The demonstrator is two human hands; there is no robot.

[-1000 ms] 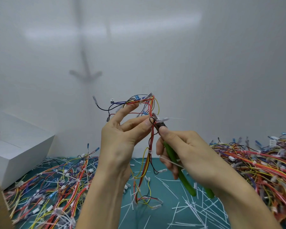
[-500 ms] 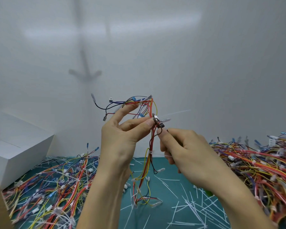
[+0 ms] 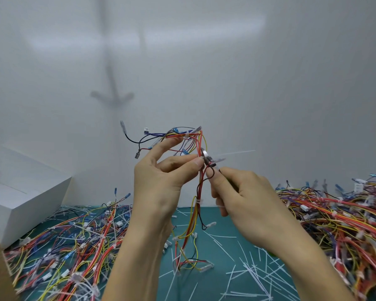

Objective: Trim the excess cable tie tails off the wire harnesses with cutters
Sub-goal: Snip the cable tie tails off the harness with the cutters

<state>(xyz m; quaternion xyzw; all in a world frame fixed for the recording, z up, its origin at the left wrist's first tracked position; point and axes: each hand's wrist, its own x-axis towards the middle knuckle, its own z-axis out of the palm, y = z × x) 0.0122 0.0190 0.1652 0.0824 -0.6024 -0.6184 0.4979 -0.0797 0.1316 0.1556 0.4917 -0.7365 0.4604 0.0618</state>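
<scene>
Turned over, right hand (image 3: pixel 248 196) grips and hides cutters (image 3: pixel 205 154); left hand (image 3: pixel 159 185) fingers (image 3: pixel 182 163) pinch harness (image 3: pixel 197 202) above wire piles (image 3: pixel 345 216).

White box (image 3: pixel 26 198) at left, teal mat (image 3: pixel 206 287), white wall (image 3: pixel 269 83) behind

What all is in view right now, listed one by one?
Mat: one, teal, underneath.
Held harness: one, red, yellow and black wires, raised at centre.
Cutters: one, metal head, at the harness's tie.
Tie tail: one, clear white, jutting right from the cutters.
Harness piles: two, multicoloured, left and right on the mat.
Cut tails: many, white, strewn on the mat.
Box: one, white, far left.
Left hand: pinches the held harness.
Right hand: grips the cutters.
</scene>
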